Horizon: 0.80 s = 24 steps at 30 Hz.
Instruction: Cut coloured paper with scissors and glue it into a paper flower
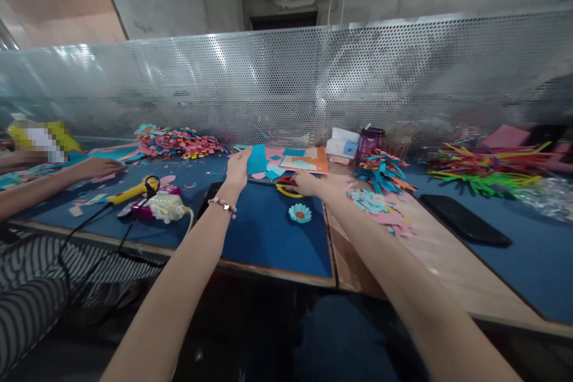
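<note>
My left hand (pixel 237 170) reaches far across the blue mat (pixel 268 233) and holds up a blue paper piece (pixel 256 159) by its left edge. A bead bracelet sits on that wrist. My right hand (pixel 305 181) is closed over scissors with yellow and red handles (pixel 286 188) lying on the mat. A small blue paper flower with an orange centre (pixel 299 212) lies just in front of the right hand. Beyond both hands lies a stack of orange, pink and blue paper sheets (pixel 302 160).
A yellow glue gun (pixel 134 190) with black cord lies at left, near another person's hand (pixel 96 167). Heaps of cut paper (pixel 179 142) line the perforated metal screen (pixel 286 83). A tissue pack (pixel 342 144), a purple jar (pixel 370 142), paper strips (pixel 487 167) and a black phone (pixel 465 219) lie right.
</note>
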Each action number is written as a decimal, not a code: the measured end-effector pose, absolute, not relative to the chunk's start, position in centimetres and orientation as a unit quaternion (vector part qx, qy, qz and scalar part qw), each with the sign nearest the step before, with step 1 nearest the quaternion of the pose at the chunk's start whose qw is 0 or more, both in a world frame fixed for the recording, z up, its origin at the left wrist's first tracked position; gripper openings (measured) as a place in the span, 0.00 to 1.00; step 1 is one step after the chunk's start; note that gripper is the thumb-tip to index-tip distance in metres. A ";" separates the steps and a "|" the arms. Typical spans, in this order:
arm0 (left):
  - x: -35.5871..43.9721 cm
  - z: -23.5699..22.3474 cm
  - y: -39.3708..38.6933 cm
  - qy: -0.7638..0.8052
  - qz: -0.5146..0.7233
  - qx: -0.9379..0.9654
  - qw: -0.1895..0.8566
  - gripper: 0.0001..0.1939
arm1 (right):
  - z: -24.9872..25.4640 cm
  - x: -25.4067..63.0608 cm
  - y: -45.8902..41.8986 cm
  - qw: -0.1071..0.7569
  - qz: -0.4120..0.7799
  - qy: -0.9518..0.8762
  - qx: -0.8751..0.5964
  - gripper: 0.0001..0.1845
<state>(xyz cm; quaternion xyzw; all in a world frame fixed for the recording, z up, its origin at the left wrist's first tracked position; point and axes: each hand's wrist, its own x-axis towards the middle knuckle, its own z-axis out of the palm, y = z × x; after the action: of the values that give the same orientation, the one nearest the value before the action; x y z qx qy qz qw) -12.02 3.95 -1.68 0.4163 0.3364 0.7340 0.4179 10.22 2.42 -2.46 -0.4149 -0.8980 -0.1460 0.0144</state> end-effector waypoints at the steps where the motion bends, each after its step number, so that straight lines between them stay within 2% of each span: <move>1: -12.1 -1.8 4.2 0.332 0.744 0.416 0.403 0.18 | -2.3 10.2 2.4 0.013 -0.132 -0.898 -0.420 0.23; 6: -11.9 -1.6 3.9 0.318 0.751 0.418 0.400 0.26 | -0.6 10.5 1.6 0.024 -0.118 -0.869 -0.480 0.24; 13: -10.5 0.1 2.1 0.285 0.672 0.435 0.528 0.16 | 0.2 13.8 -0.8 0.032 -0.200 -0.813 -0.545 0.25; 18: -10.3 0.0 1.8 0.279 0.612 0.476 0.567 0.14 | -1.6 16.6 -1.8 0.139 -0.244 -0.745 -0.605 0.22; 24: -9.3 -0.5 1.4 0.311 0.590 0.496 0.556 0.16 | -2.4 18.4 -1.1 0.335 -0.193 -0.658 -0.646 0.28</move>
<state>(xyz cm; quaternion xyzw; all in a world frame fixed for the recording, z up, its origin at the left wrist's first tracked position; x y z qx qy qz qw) -9.33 1.37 -0.46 0.4960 0.3106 0.5902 0.5559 18.39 -1.08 -2.43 -0.6464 -0.6577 -0.1927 0.3354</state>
